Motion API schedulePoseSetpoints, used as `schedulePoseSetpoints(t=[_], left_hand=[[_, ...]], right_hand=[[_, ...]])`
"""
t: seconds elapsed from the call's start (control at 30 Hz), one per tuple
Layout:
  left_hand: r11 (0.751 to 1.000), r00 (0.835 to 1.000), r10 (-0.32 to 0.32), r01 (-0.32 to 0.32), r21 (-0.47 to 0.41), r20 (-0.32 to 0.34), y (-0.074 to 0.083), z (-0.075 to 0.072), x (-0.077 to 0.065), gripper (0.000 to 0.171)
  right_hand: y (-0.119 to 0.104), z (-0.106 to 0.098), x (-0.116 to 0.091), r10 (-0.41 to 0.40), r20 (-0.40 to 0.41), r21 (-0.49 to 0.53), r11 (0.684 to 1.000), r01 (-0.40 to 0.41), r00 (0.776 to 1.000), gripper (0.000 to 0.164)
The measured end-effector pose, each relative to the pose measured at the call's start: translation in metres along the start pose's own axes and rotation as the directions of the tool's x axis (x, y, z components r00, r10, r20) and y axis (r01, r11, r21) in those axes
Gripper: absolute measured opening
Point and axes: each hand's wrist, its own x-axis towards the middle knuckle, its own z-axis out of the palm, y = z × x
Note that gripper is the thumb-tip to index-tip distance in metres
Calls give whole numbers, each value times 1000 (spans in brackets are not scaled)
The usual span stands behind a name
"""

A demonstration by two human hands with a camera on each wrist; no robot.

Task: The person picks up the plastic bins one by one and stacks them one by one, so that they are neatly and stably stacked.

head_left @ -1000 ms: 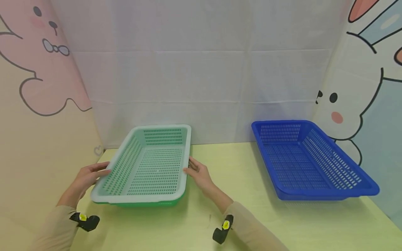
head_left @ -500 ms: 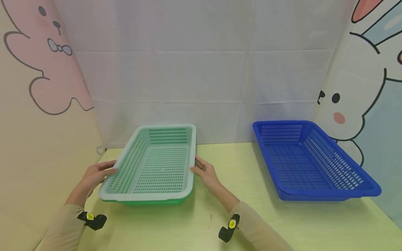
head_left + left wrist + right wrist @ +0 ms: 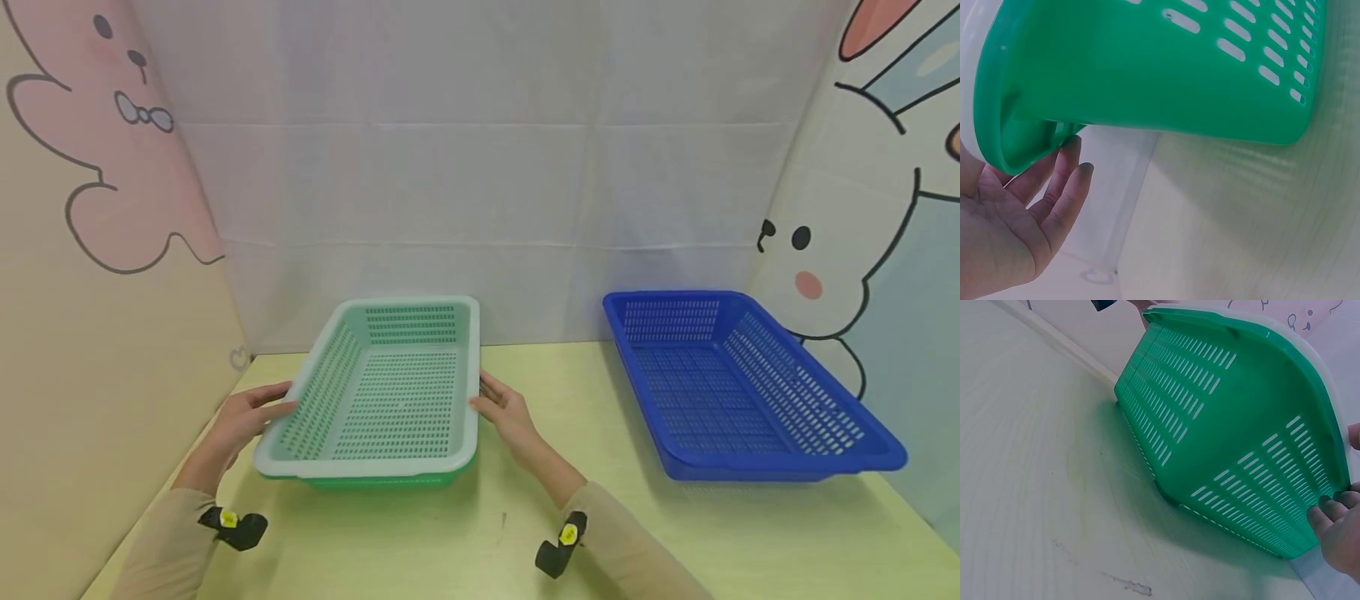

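Observation:
A pale, whitish plastic basket sits nested inside a green slotted basket, whose wall fills much of the right wrist view. At the left long side my left hand grips the stacked rims, thumb on top and fingers beneath. The left wrist view shows the fingertips of that hand curled under the green rim. Opposite it, my right hand holds the right side the same way, thumb over the rim. Seen from the right wrist, its fingers lie against the green wall.
A blue slotted basket stands on the right of the pale yellow-green table. Behind rises a white cloth wall. Side walls carry cartoon animals. A small scuff marks the table.
Both hands and the nested baskets have shifted to the right, partly from a small turn of the head view early on. The grip stays the same; the blue basket stays put.

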Motion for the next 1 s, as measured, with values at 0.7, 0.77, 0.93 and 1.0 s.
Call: schedulePoseSetpoints(t=[0.7,0.77,0.93,1.0], left_hand=[[999,999,8,-6,-42,36,11,13,3,65],[999,999,10,-9,-41,38,11,14,3,65],[999,999,17,-15,-46,44,12,18,5,66],[998,999,24,-22,-52,44,12,19,6,66]], right_hand=[[-6,-15,-3,37,-53,-19,999,-38,998,57],[-5,-16,-4,33,-60,-21,999,-34,998,57],[-5,-20,-4,25,-69,-25,999,-27,997,57],[-5,-22,-4,30,-72,-26,999,-32,997,57]])
